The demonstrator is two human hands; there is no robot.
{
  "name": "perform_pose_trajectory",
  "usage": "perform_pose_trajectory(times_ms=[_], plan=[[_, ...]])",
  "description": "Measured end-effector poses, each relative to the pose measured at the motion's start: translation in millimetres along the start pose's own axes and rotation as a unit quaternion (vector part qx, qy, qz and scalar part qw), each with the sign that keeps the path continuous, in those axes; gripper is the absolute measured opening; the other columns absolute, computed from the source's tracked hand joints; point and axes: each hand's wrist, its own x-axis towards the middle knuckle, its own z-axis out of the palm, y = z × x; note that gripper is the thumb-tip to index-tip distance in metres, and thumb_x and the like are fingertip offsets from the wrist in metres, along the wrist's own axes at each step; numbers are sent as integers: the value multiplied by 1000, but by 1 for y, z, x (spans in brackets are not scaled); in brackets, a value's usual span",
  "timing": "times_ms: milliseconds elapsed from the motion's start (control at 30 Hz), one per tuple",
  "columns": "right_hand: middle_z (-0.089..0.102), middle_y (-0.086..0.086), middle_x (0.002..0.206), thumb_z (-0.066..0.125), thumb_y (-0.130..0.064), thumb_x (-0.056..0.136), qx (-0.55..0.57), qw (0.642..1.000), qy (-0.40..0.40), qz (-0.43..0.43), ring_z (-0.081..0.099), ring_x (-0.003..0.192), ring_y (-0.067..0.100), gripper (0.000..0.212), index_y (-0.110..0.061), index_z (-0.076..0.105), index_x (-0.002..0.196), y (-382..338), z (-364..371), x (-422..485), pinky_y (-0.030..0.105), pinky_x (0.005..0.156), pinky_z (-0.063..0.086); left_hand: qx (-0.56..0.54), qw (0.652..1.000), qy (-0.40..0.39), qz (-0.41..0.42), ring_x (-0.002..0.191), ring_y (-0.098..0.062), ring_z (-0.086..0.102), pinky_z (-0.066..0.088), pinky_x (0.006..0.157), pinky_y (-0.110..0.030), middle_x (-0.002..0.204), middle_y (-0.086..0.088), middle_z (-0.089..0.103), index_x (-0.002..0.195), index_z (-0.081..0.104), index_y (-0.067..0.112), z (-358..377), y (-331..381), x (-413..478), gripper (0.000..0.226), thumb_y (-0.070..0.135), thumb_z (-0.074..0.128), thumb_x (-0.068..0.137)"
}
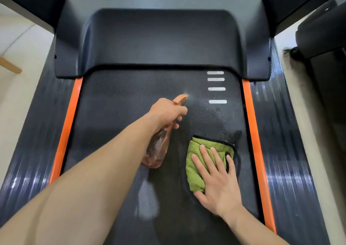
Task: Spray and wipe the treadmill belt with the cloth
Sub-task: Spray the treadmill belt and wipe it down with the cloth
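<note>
The dark textured treadmill belt [116,102] runs between two orange strips. My left hand [168,111] grips a clear orange spray bottle [157,149] above the belt's middle, its nozzle pointed forward and right with a faint mist at the tip. A folded green cloth [196,169] with black edging lies on the right half of the belt. My right hand [217,181] presses flat on the cloth, fingers spread, covering its lower right part.
The dark motor cover [161,42] with a BRTW logo rises at the belt's far end. Orange strips [65,132] and ribbed side rails [286,160] flank the belt. White marks [216,88] sit at the belt's far right. Dark equipment [324,38] stands at the right.
</note>
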Motion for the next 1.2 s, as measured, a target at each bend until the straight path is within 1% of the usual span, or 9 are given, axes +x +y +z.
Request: perform_pose_trajectory(times_ms=[100, 267, 367, 500, 567, 733, 867, 1033, 1200], plan=[[22, 4, 168, 49, -66, 79, 5, 1000, 10, -1, 23, 153, 33, 87, -28, 35, 157, 0, 2, 0, 65, 115, 25, 16, 1000, 2, -7, 39, -12, 54, 48, 44, -22, 58, -4, 60, 73, 65, 9, 5, 2, 5, 12, 9, 72, 82], [23, 5, 167, 51, -65, 79, 4, 1000, 28, -3, 24, 153, 33, 87, -28, 36, 157, 1, 4, 0, 65, 115, 25, 31, 999, -40, 7, 60, -23, 65, 64, 71, -41, 71, -2, 72, 90, 76, 6, 10, 6, 3, 25, 22, 77, 72], [23, 5, 167, 51, -65, 80, 2, 999, 32, -5, 23, 153, 34, 87, -28, 35, 157, 1, 4, -1, 65, 115, 25, 81, 994, -70, 5, 49, -21, 61, 52, 48, -22, 66, -5, 69, 81, 72, 8, 23, 13, -2, 8, 16, 72, 79], [20, 4, 168, 51, -66, 80, 9, 1000, 26, -5, 19, 154, 34, 88, -28, 34, 158, 2, 6, -2, 66, 116, 24, 110, 991, -72, 14, 44, -18, 61, 43, 42, -16, 72, -5, 71, 75, 70, 11, 41, 24, -4, 8, 16, 72, 81], [21, 5, 168, 50, -67, 81, 12, 1000, 28, -5, 19, 154, 34, 87, -28, 34, 157, 2, 7, -2, 66, 116, 23, 111, 991, -61, 33, 46, -18, 64, 45, 46, -16, 87, 1, 78, 78, 73, 13, 45, 30, 0, 8, 20, 74, 80], [21, 4, 168, 53, -67, 79, 17, 999, 34, -4, 22, 154, 33, 89, -28, 36, 157, 2, 7, -2, 65, 115, 24, 115, 992, 9, 47, 48, -17, 66, 50, 55, -23, 63, 1, 69, 81, 71, 12, 49, 44, 14, 13, 24, 71, 84], [21, 5, 168, 53, -68, 79, 14, 999, 33, -8, 21, 154, 33, 89, -28, 36, 157, 3, 8, -1, 64, 116, 21, 64, 998, 10, 24, 50, -21, 65, 63, 72, -36, 72, -4, 74, 96, 77, 2, 43, 49, 17, 21, 19, 73, 82], [21, 5, 168, 54, -67, 79, 19, 999, 27, -5, 22, 154, 33, 89, -29, 35, 157, 2, 7, -2, 64, 116, 24, 102, 995, 11, 19, 40, -15, 60, 48, 44, -20, 58, -3, 67, 74, 69, 9, 33, 40, 6, 9, 14, 71, 82], [19, 4, 169, 54, -66, 80, 21, 999, 29, 9, 20, 154, 32, 88, -31, 32, 158, 1, 7, -2, 63, 117, 24, 115, 993, -6, -3, 43, -18, 61, 45, 43, -18, 57, 0, 66, 73, 68, 12, 12, 9, -9, 10, 15, 71, 82]])
